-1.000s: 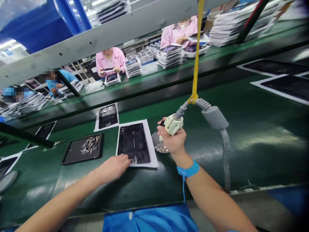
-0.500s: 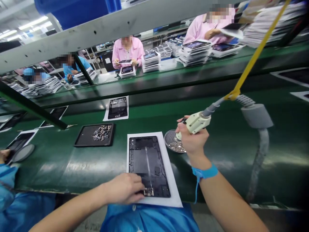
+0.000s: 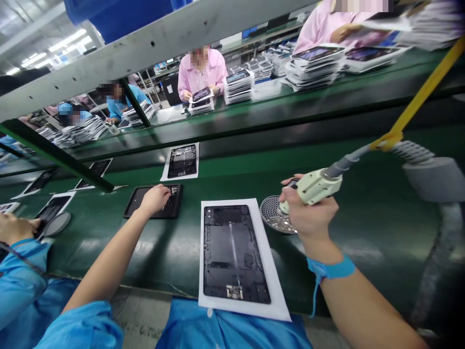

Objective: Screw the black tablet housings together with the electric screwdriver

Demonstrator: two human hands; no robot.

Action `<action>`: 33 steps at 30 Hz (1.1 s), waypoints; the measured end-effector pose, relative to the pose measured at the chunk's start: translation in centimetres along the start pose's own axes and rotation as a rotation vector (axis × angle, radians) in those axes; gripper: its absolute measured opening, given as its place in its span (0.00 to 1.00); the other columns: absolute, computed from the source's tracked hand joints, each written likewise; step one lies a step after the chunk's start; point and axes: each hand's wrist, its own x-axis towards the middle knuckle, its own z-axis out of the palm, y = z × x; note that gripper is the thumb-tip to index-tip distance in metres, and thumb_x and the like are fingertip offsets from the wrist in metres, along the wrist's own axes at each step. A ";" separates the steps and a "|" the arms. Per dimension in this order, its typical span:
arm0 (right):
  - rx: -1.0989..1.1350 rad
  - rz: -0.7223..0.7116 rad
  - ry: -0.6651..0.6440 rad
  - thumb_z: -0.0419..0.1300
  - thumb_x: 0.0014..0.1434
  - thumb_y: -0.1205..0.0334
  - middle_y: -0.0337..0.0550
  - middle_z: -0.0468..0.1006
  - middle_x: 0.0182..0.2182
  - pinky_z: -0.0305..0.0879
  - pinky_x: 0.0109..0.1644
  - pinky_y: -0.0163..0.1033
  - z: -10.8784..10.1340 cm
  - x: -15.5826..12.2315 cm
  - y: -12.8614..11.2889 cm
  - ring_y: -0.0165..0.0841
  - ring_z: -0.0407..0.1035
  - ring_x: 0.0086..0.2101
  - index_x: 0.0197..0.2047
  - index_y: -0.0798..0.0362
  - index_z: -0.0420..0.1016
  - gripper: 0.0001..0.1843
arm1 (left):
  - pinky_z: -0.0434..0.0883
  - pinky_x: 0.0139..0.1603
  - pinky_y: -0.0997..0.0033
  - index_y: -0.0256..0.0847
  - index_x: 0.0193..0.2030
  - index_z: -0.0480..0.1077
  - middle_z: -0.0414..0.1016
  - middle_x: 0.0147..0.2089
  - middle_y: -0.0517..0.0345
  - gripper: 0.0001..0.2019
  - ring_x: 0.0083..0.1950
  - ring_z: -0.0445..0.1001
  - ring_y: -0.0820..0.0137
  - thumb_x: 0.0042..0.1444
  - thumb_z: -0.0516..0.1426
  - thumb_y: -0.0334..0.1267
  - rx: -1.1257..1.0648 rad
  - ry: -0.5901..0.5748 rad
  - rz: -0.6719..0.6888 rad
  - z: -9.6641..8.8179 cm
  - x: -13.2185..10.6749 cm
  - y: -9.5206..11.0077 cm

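My right hand [image 3: 308, 213] is wrapped round a cream electric screwdriver [image 3: 317, 186], its front end down at a round perforated dish of small screws [image 3: 276, 220]. My left hand [image 3: 155, 199] reaches into a black tray [image 3: 136, 209] that holds a heap of small metal parts [image 3: 172, 194]. Its fingers are drawn together at the parts; what lies between them, if anything, is hidden. Between my hands an open tablet housing [image 3: 232, 261] lies on a white sheet [image 3: 278, 308], a small board-like part [image 3: 234, 292] at its near end.
Another open tablet [image 3: 182, 162] lies farther back. A yellow strap [image 3: 425, 92] holds up the screwdriver's cable beside a grey hose [image 3: 436, 261]. At left, a co-worker's hand [image 3: 16, 228] is near a tablet and a round grey disc [image 3: 57, 224]. A green post [image 3: 72, 160] slants across the left.
My left hand has left the tablet's near end and moved up and left into the tray. The right hand still holds the screwdriver at the screw dish. The whole view has shifted slightly.
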 end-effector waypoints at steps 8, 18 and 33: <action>0.004 -0.036 0.001 0.72 0.54 0.54 0.38 0.80 0.29 0.76 0.31 0.42 0.1 0.2 -0.3 0.32 0.73 0.23 0.42 0.50 0.77 0.16 | 0.73 0.45 0.65 0.39 0.42 0.80 0.79 0.51 0.43 0.14 0.50 0.79 0.56 0.62 0.52 0.33 0.217 -0.151 0.105 -0.2 1.3 2.1; 0.013 -0.097 0.013 0.71 0.55 0.51 0.38 0.80 0.32 0.79 0.32 0.45 0.2 0.3 -0.3 0.31 0.73 0.23 0.42 0.48 0.77 0.15 | 0.71 0.40 0.67 0.42 0.38 0.78 0.82 0.38 0.51 0.09 0.41 0.80 0.57 0.54 0.56 0.38 0.029 -0.054 -0.020 -2.6 1.4 1.6; -0.022 -0.128 -0.005 0.69 0.57 0.48 0.38 0.80 0.32 0.79 0.31 0.46 0.2 0.2 -0.1 0.32 0.72 0.22 0.45 0.46 0.76 0.16 | 0.75 0.40 0.68 0.40 0.42 0.79 0.81 0.35 0.54 0.18 0.35 0.77 0.67 0.61 0.58 0.53 -0.837 0.113 0.163 1.9 -4.2 7.9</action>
